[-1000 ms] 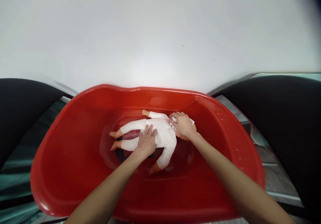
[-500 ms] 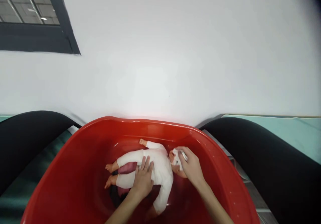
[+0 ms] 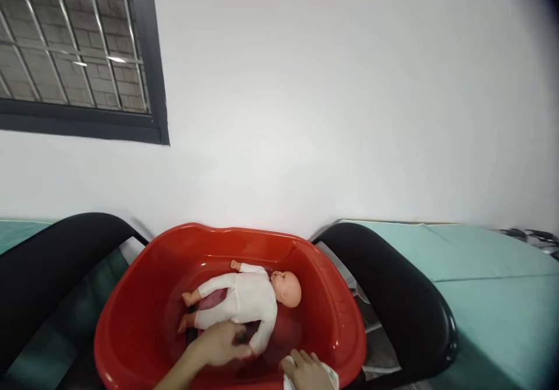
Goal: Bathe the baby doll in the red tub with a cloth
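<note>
With the doll (image 3: 244,297) lying face-up in the red tub (image 3: 131,320), the left hand (image 3: 220,343) cups its near arm while the right hand (image 3: 308,371) clutches a white cloth (image 3: 329,375) at the near rim, seemingly mid-wash, cloth to return.

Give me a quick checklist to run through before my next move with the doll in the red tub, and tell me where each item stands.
1. Doll lies face up inside the red tub: ok.
2. Doll's head is uncovered: ok.
3. Left hand is by the doll's near arm, touching: cannot tell.
4. Right hand grips the white cloth at the tub's near rim: ok.
5. Water in the tub: cannot tell.
6. Tub sits steady between the black rails: cannot tell.
</note>
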`<state>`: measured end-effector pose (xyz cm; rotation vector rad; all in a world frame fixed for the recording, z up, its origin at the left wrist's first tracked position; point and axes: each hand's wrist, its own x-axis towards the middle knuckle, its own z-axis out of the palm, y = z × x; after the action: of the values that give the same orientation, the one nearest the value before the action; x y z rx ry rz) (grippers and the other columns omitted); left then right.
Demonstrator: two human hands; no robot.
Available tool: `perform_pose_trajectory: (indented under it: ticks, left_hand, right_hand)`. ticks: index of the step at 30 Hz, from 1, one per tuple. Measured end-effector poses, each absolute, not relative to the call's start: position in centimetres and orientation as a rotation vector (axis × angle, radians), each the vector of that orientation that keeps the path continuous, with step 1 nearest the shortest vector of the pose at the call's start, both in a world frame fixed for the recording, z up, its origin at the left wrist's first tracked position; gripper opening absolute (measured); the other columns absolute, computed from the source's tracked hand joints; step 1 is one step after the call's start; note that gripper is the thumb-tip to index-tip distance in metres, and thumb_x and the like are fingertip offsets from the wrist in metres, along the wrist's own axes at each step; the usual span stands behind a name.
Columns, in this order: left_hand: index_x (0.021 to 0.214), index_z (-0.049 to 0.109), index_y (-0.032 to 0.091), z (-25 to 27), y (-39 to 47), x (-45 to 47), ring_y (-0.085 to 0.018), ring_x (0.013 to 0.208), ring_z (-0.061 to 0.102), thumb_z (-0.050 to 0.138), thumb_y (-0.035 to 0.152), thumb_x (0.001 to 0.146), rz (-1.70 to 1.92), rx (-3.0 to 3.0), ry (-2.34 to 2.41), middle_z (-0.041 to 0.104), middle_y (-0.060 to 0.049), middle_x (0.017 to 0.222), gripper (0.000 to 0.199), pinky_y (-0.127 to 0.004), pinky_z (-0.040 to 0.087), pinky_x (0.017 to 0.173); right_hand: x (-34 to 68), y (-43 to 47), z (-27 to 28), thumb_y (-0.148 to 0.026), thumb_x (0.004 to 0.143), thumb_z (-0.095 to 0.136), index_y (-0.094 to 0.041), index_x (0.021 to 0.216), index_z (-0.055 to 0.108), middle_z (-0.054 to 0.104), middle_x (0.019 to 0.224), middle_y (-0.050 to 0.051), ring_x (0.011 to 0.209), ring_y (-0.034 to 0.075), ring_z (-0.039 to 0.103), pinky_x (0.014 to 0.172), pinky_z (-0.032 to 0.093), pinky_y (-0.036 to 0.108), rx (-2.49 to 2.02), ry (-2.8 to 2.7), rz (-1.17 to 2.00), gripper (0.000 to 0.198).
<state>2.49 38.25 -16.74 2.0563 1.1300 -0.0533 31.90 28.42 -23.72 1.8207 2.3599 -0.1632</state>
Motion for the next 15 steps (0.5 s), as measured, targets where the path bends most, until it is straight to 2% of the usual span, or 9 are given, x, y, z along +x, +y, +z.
perform_pose_trajectory:
  ticks: [2,4,6,8,10,13,15]
  left_hand:
    - [0.122,0.076,0.029,-16.2,35.7,0.1,-0.035,0.111,0.071,0.065,0.068,0.079,-0.116,1.970,1.139,0.076,-0.006,0.121,0.059,-0.043,0.055,0.097]
    - [0.121,0.076,0.027,-16.1,33.8,-1.3,-0.032,0.112,0.071,0.068,0.066,0.077,-0.107,1.886,1.160,0.076,-0.005,0.121,0.060,-0.040,0.053,0.097]
    - [0.119,0.076,0.028,-16.3,32.5,-1.7,-0.030,0.109,0.071,0.074,0.061,0.072,-0.104,1.868,1.111,0.077,-0.002,0.117,0.058,-0.035,0.053,0.092]
    - [0.112,0.077,0.029,-16.6,31.4,-1.4,-0.030,0.101,0.073,0.083,0.051,0.059,-0.174,1.926,1.089,0.078,0.001,0.108,0.058,-0.033,0.053,0.080]
    - [0.104,0.077,0.028,-16.9,30.3,-0.8,-0.032,0.092,0.073,0.080,0.041,0.056,-0.224,2.063,1.142,0.078,0.000,0.098,0.049,-0.033,0.052,0.072]
    - [0.099,0.076,0.028,-17.3,28.7,-0.5,-0.034,0.093,0.073,0.065,0.031,0.066,-0.165,2.278,1.223,0.078,-0.003,0.095,0.035,-0.038,0.053,0.079]
    - [0.105,0.075,0.029,-17.6,27.7,-0.5,-0.036,0.103,0.072,0.061,0.029,0.070,-0.168,2.306,1.227,0.077,-0.006,0.103,0.038,-0.042,0.053,0.092]
  right_hand:
    - [29.4,28.5,-21.0,-0.014,0.079,0.067,-0.026,0.114,0.073,0.072,0.116,0.010,0.106,0.036,0.070,0.091,0.053,0.045,1.798,2.288,-0.249,0.038]
    - [28.0,27.9,-19.3,-0.014,0.067,0.075,-0.024,0.115,0.071,0.071,0.117,0.009,0.105,0.037,0.069,0.089,0.053,0.043,1.806,2.278,-0.303,0.048]
    - [27.7,26.8,-19.1,-0.013,0.064,0.076,-0.022,0.117,0.069,0.069,0.120,0.009,0.107,0.036,0.068,0.088,0.052,0.042,1.826,2.296,-0.276,0.054]
    - [27.9,25.7,-19.9,-0.010,0.069,0.071,-0.022,0.119,0.067,0.068,0.121,0.009,0.110,0.034,0.066,0.090,0.051,0.040,1.829,2.333,-0.180,0.052]
    - [28.4,24.9,-21.3,-0.007,0.073,0.066,-0.022,0.120,0.066,0.067,0.120,0.009,0.110,0.032,0.065,0.089,0.050,0.038,1.808,2.380,-0.075,0.049]
    - [28.9,24.0,-23.4,-0.007,0.082,0.061,-0.024,0.123,0.065,0.067,0.120,0.008,0.109,0.031,0.065,0.088,0.050,0.038,1.797,2.444,0.056,0.044]
    - [28.9,23.3,-24.3,-0.010,0.086,0.062,-0.025,0.126,0.064,0.068,0.120,0.009,0.107,0.031,0.066,0.088,0.051,0.040,1.804,2.455,0.099,0.042]
